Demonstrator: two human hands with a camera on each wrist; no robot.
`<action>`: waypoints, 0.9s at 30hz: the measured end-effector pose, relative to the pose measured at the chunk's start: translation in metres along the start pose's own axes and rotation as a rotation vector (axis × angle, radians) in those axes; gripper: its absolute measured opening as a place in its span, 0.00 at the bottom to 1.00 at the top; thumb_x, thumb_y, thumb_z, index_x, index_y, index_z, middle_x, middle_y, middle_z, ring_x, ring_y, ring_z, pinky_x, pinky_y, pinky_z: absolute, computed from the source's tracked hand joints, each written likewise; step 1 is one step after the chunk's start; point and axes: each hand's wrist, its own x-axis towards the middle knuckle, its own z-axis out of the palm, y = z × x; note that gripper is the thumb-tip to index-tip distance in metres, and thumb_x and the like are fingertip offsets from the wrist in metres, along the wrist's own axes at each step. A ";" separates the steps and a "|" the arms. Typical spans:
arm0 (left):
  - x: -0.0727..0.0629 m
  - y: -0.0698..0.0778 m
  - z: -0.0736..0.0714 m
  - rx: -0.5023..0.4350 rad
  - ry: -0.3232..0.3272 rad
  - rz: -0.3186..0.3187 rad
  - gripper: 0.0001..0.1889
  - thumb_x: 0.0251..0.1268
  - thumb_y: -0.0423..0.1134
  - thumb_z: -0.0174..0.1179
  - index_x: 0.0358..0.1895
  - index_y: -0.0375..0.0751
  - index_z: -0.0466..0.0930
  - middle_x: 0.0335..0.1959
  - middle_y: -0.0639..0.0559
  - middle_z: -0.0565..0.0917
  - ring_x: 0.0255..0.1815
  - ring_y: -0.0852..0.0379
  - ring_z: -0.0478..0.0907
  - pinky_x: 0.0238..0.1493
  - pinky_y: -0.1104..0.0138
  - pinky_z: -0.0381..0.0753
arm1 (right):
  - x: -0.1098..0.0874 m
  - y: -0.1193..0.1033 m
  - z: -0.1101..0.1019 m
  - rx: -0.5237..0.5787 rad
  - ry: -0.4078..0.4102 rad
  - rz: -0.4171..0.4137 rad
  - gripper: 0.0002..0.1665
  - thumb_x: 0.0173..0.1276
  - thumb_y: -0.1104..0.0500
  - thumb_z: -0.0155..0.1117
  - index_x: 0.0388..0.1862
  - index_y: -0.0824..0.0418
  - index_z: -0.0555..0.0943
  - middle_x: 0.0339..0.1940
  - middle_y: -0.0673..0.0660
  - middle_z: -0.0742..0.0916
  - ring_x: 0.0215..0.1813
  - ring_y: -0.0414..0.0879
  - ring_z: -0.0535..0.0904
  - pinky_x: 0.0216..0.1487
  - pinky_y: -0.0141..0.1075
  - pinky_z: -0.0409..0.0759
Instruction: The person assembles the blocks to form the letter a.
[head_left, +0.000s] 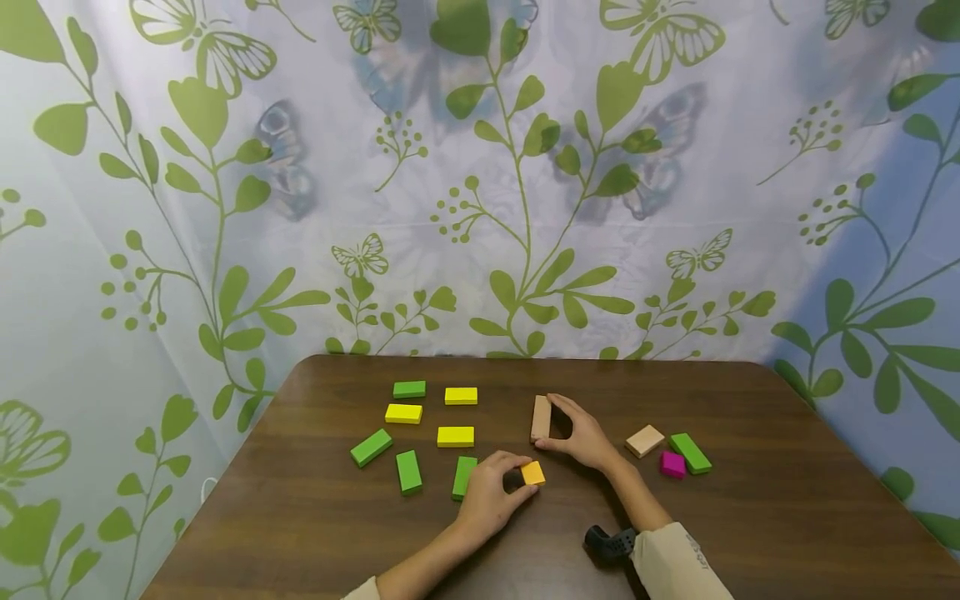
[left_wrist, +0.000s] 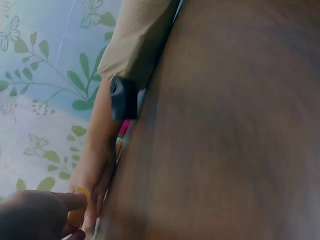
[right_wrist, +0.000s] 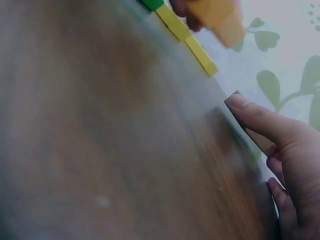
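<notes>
A short line of small, dark lettering [head_left: 697, 552] runs along the person's beige right sleeve [head_left: 669, 568], close to the cuff, as seen from the head camera; it is too small and slanted for its words to be made out. No text, label, brand, number or sign is legible in any view.

In the lower middle of the head view, the left hand [head_left: 489, 493] pinches between thumb and fingers, its forearm [head_left: 423, 560] slanting from the bottom edge. Slightly higher and rightward, the right hand [head_left: 585, 435] grips with thumb and fingers spread apart.
</notes>
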 end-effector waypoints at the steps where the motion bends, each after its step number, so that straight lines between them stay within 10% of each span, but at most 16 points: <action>1: 0.000 0.001 0.003 -0.006 -0.008 -0.007 0.17 0.49 0.40 0.70 0.44 0.41 0.83 0.39 0.54 0.81 0.43 0.59 0.78 0.45 0.65 0.77 | 0.000 0.001 -0.001 0.000 -0.001 0.000 0.57 0.47 0.39 0.71 0.70 0.63 0.59 0.69 0.65 0.63 0.67 0.64 0.60 0.57 0.61 0.63; 27: 0.002 -0.011 0.013 0.040 -0.027 -0.060 0.16 0.49 0.42 0.70 0.43 0.43 0.83 0.40 0.57 0.83 0.45 0.57 0.74 0.48 0.63 0.73 | 0.000 0.005 -0.010 0.009 -0.156 -0.091 0.46 0.60 0.42 0.63 0.71 0.61 0.59 0.70 0.62 0.64 0.68 0.62 0.58 0.59 0.61 0.60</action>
